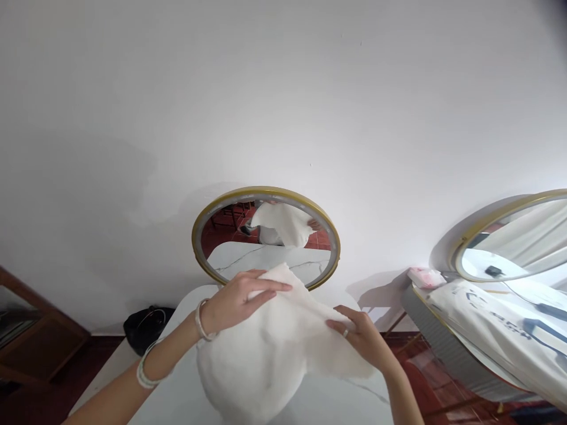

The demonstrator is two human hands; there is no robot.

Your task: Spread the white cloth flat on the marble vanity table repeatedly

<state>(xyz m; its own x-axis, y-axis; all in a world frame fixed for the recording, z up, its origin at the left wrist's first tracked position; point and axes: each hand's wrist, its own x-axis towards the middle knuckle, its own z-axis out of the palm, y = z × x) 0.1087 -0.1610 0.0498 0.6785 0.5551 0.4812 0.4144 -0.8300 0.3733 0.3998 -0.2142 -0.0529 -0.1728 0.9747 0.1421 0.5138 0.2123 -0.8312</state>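
Note:
A thin, soft white sheet point(292, 313), cloth-like or tissue-like, is held up over a table. My left hand point(239, 301) grips its upper left part between thumb and fingers, with a corner sticking up beyond the fingertips. At the right, my right hand point(361, 333) pinches the sheet's edge, and part of it hangs below that hand. Under the sheet is a large rounded white form point(252, 372); I cannot tell whether it is a separate object or part of the draped sheet. The white marbled table point(349, 407) shows below.
A round gold-framed mirror point(266, 192) stands behind the table against the wall, reflecting the sheet. To the right, another mirror point(469, 236) stands by a second table with a printed white cloth point(482, 319) and a pink-white packet point(426, 277). A black bag point(148, 324) lies at left.

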